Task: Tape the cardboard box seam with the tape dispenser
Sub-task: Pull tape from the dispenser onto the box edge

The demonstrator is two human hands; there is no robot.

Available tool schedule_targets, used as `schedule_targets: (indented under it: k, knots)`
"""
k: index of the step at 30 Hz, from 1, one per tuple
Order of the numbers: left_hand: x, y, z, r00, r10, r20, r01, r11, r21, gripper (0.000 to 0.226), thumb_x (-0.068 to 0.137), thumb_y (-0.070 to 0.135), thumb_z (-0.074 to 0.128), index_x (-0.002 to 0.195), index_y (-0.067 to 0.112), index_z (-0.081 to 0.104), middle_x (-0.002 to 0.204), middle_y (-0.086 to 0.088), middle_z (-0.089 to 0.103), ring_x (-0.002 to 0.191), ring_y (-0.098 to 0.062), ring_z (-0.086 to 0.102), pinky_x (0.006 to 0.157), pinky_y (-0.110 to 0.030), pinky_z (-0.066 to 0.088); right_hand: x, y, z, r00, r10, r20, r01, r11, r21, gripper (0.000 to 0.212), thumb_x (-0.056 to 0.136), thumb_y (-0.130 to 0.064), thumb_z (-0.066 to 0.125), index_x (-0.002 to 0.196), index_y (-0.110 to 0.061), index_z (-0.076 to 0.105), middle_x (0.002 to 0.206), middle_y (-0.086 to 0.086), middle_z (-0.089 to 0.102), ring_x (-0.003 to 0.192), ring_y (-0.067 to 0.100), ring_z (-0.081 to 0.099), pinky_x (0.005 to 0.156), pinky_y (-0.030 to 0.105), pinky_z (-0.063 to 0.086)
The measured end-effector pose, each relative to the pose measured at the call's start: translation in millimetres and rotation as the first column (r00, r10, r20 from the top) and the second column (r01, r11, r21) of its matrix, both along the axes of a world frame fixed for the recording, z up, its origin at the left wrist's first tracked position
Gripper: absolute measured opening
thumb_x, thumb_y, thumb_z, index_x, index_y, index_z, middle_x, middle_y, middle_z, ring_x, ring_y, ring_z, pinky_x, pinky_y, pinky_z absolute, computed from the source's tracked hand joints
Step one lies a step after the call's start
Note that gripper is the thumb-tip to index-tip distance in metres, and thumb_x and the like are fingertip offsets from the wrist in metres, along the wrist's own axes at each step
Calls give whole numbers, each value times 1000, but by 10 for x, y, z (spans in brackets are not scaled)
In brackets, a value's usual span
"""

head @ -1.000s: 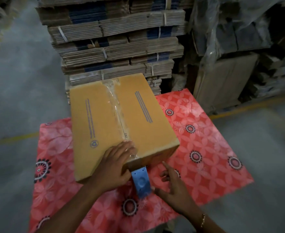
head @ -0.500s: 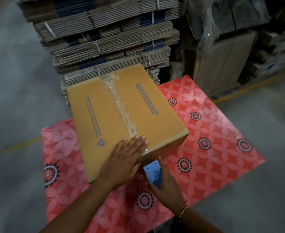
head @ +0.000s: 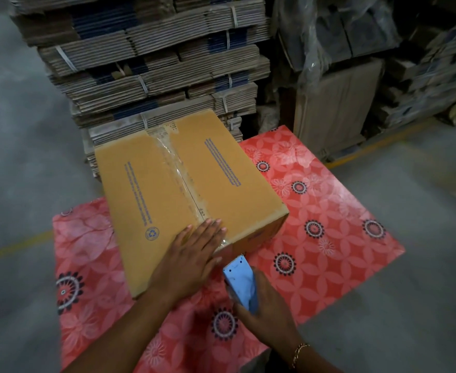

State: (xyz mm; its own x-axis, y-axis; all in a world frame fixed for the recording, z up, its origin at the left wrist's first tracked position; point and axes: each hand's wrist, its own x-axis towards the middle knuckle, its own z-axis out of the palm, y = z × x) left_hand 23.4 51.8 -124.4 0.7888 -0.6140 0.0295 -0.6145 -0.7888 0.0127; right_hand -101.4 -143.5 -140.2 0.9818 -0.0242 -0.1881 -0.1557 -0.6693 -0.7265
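- I see the cardboard box (head: 186, 200) lying closed on the surface (head: 329, 238), which has a red floral cover; box sits toward its far-left part, rotated a bit to the edges.
- Clear tape (head: 177, 170) runs along the centre seam (head: 187, 188) from the far edge to the near edge and folds over the near edge.
- My left hand (head: 191, 257) is flat, fingers extended and together, palm down on the box top at the near end of the seam, fingertips on the tape. Not gripping anything, just pressing.
- My right hand (head: 267, 310) is wrapped around the tape dispenser (head: 241, 284), fingers closed on its body. Bracelet (head: 299, 354) on that wrist.
- Dispenser is light blue, serrated blade end pointing up toward the box's near face, just beside the near edge below the left hand. Cannot tell if the blade touches the tape or the box.
- Behind the surface: strapped stacks of flattened cartons (head: 154, 63); right of those, more boxes under plastic wrap (head: 342, 36).
- Grey concrete floor (head: 19, 157) around, with a yellow line.
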Motion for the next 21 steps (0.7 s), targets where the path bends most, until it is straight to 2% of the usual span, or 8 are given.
schedule_targets:
  k: [2, 6, 8, 11, 14, 18, 21]
  knots:
    - [-5, -7, -1, 1000, 10, 6, -10, 1000, -11, 61, 105, 50, 30, 161, 27, 16, 169, 6, 16, 155, -12, 14, 122, -45, 25, -8, -8, 27, 1000, -6, -6, 5, 1000, -13, 65, 84, -60, 58, 139, -30, 37, 116, -15, 59, 94, 5, 59, 66, 14, 44]
    - [-23, -15, 2, 1000, 16, 7, -15, 1000, -21, 59, 105, 48, 27, 160, 28, 19, 169, 6, 17, 155, -11, 15, 121, -44, 23, -49, -27, 78, 1000, 2, -10, -2, 1000, 22, 59, 86, -61, 59, 134, -33, 40, 111, -17, 61, 90, 3, 62, 70, 23, 53]
    - [-23, -8, 4, 1000, 13, 0, -13, 1000, -18, 59, 105, 48, 26, 160, 28, 17, 169, 6, 16, 155, -11, 13, 121, -44, 23, -40, -43, 133, 999, 14, -30, -14, 1000, 9, 54, 86, -62, 57, 129, -34, 41, 106, -15, 63, 85, 4, 63, 66, 26, 54]
    - [-25, -7, 0, 1000, 14, 9, -14, 1000, -7, 60, 105, 45, 32, 160, 27, 19, 169, 6, 18, 155, -12, 15, 121, -44, 22, 29, -94, 234, 993, 50, -103, -55, 998, -43, 53, 83, -64, 53, 123, -31, 42, 96, -10, 64, 71, 4, 61, 53, 18, 44]
    - [-23, -10, 5, 1000, 14, 2, -14, 1000, -14, 59, 105, 45, 29, 160, 28, 19, 169, 7, 16, 155, -11, 14, 122, -43, 20, 123, -130, 302, 978, 68, -196, -78, 996, -42, 49, 81, -63, 60, 112, -30, 41, 86, -9, 59, 63, 3, 56, 49, 19, 39]
    - [-22, -7, -12, 1000, 18, 3, -18, 1000, -5, 60, 104, 43, 35, 160, 28, 18, 169, 7, 16, 156, -11, 13, 122, -43, 22, 251, -144, 341, 955, 86, -283, -123, 986, -116, 52, 81, -62, 63, 107, -22, 43, 89, -1, 58, 71, 18, 56, 50, 26, 35]
    - [-22, -6, -5, 1000, 20, -13, -20, 1000, -5, 60, 105, 43, 35, 160, 28, 17, 169, 7, 16, 156, -11, 13, 122, -44, 23, 405, -132, 484, 924, 99, -368, -178, 966, -188, 57, 77, -58, 64, 115, -19, 47, 90, 1, 58, 76, 24, 55, 56, 32, 37]
